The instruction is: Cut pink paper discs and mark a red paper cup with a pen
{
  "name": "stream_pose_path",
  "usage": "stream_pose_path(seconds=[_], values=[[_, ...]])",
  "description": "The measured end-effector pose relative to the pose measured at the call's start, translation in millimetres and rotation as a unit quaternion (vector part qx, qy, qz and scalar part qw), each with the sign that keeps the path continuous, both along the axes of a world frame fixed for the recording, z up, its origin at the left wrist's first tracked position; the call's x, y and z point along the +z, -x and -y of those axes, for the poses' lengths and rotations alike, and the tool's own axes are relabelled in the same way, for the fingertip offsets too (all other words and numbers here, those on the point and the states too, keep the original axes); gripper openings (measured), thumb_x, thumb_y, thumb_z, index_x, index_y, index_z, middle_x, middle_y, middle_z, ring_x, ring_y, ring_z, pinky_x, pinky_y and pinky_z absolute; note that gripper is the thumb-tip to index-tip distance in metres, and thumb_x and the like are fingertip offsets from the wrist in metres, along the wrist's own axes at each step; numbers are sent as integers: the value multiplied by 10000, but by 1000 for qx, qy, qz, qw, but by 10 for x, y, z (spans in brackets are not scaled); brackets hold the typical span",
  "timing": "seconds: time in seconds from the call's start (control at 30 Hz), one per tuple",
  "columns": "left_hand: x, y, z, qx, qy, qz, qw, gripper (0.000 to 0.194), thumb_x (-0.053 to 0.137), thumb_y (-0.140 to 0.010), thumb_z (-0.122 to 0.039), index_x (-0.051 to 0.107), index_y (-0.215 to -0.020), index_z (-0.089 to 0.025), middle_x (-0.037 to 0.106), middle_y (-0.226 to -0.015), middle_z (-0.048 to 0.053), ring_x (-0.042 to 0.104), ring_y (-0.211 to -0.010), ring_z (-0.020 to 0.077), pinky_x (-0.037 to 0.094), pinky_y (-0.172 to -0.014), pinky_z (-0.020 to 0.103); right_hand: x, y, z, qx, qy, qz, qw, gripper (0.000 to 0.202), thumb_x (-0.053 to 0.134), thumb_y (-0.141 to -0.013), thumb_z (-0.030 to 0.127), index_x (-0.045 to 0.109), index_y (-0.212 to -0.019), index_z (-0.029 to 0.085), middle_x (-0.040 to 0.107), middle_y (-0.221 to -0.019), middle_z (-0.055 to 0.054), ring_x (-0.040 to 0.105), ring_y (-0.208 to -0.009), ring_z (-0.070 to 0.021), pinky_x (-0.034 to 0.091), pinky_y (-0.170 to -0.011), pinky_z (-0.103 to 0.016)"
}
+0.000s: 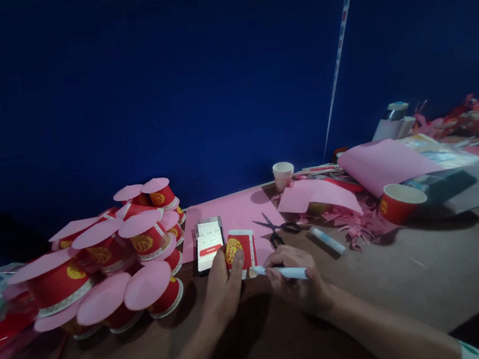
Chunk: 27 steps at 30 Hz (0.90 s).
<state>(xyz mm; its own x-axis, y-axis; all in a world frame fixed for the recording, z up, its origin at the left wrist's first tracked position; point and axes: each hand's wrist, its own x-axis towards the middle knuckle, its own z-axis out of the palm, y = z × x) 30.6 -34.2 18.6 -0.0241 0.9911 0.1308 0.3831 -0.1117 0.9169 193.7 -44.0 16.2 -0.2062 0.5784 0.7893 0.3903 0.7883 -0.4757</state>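
My left hand (224,285) is closed around a small red paper cup (246,251) with a gold emblem, its thumb lying across the front. In my right hand (298,276) is a white marker-like pen (291,272), pointing left. The pen's tip is close to the cup's lower edge; whether it touches I cannot tell. A round pink paper piece (264,252) shows just behind the cup. Beyond my hands lie black scissors (276,231), blades apart, and a white glue tube (327,241). A lit phone (210,246) rests left of the cup.
Stacked red cups with pink paper discs (149,285) crowd the left. A pink sheet (235,210) covers the table's back. A white cup (284,175), another red cup (400,204), pink paper scraps (358,224) and plastic packaging (453,182) lie rightward. A blue partition (207,87) rises behind.
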Motion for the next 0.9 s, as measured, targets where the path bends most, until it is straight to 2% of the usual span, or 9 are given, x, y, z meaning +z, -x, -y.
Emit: stream_pose_path(seconds=[0.9], values=[[-25, 20, -22, 0, -3, 2, 1000, 360, 410, -828, -481, 528, -981, -177, 629, -937, 76, 579, -863, 231, 431, -785, 376, -24, 0, -7, 7, 1, -1, 1000, 80, 506, -780, 143, 576, -781, 182, 631, -669, -26, 573, -607, -142, 451, -594, -264]])
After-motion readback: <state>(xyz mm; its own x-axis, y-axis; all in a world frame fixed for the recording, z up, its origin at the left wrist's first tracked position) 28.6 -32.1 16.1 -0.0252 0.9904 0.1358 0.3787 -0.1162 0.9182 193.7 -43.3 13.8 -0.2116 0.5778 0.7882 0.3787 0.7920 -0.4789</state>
